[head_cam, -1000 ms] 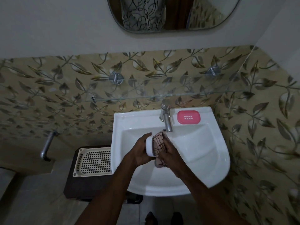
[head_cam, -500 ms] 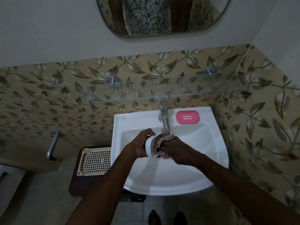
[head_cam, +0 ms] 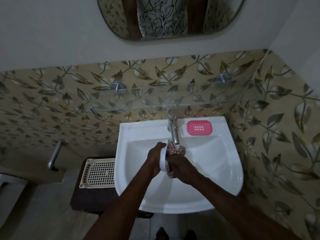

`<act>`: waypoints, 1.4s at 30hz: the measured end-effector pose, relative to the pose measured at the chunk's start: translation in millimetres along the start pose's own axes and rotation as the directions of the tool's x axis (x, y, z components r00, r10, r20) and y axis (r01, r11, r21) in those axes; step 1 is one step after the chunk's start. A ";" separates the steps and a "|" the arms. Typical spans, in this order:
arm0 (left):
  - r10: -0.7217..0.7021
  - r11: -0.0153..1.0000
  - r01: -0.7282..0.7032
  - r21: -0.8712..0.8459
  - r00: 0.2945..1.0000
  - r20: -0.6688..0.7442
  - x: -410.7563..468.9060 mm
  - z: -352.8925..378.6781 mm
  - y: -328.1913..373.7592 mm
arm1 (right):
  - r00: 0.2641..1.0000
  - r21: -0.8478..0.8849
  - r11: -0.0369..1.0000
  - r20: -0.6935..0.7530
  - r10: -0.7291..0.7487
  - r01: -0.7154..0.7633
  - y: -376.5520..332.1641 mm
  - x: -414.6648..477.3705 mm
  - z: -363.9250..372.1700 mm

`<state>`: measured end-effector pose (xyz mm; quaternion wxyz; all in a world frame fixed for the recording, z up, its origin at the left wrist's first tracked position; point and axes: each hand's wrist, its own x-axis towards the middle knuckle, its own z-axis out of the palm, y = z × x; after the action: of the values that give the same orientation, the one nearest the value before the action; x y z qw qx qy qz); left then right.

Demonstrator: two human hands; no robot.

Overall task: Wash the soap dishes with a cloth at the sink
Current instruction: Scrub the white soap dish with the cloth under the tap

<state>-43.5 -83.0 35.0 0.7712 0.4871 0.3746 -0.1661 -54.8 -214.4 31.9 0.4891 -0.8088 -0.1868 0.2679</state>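
Over the white sink (head_cam: 225, 177), my left hand (head_cam: 155, 159) grips a white soap dish (head_cam: 163, 159) held on edge, just below the chrome tap (head_cam: 173, 130). My right hand (head_cam: 180, 164) presses a pink patterned cloth (head_cam: 174, 149) against the dish's right side; most of the cloth is hidden by my fingers. A pink soap dish (head_cam: 199, 128) lies flat on the sink's back ledge, right of the tap.
A cream perforated tray (head_cam: 98, 171) rests on a dark stool (head_cam: 86, 198) left of the sink. A glass shelf (head_cam: 190, 103) juts out above the tap. A metal pipe (head_cam: 54, 157) sticks out of the left wall. Tiled walls close in behind and on the right.
The white dish has turned more edge-on in my left hand. My right hand has slid the cloth down along its right face. The camera has tilted slightly.
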 end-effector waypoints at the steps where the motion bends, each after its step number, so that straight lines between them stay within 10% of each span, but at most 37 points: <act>1: 0.019 0.999 -0.020 -0.038 1.000 -0.012 1.2 0.9 0.6 | 0.999 0.120 0.992 -0.026 0.043 -0.040 -5.1 -0.9 0.0; 7: 0.448 0.886 -0.458 0.070 0.886 0.117 5.6 -2.4 -4.0 | 0.967 0.743 0.667 -0.127 0.221 -0.055 -23.9 5.6 -1.8; 11: 0.636 0.567 -0.703 0.430 0.705 0.314 1.8 -10.4 -1.1 | 0.960 0.935 0.348 -0.033 0.279 -0.068 -27.5 11.4 -10.3; 20: 0.614 0.123 -0.830 0.544 0.494 0.615 7.0 -29.1 -11.9 | 0.976 0.959 0.283 -0.069 0.205 0.008 -29.3 7.5 -33.0; 24: 0.520 0.054 -0.812 0.581 0.519 0.678 6.4 -30.4 -9.6 | 0.977 0.863 0.504 -0.117 0.176 0.013 -21.9 0.7 -27.6; 27: 0.452 0.410 -0.765 0.497 0.644 0.618 -3.0 -23.1 -10.3 | 0.951 0.661 0.748 -0.267 0.154 0.065 -13.2 1.1 -25.0; 30: 0.185 0.978 -0.198 0.066 0.969 0.161 -2.9 -13.7 5.9 | 0.954 0.430 0.897 -0.299 0.034 0.103 -7.0 0.4 -27.9; 35: -0.328 0.937 0.348 0.014 0.867 0.375 3.1 1.9 40.8 | 0.946 -0.265 0.929 -0.125 -0.299 0.259 2.4 -4.1 -10.0; 42: -0.084 0.992 0.108 -0.067 0.953 0.289 -3.5 9.2 1.0 | 0.997 0.254 0.966 -0.048 0.055 -0.041 -7.8 -1.6 -7.1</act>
<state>-41.3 -91.0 40.5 0.8277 0.4070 0.2890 -0.2565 -52.0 -216.7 42.0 0.5866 -0.7511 -0.1181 0.2790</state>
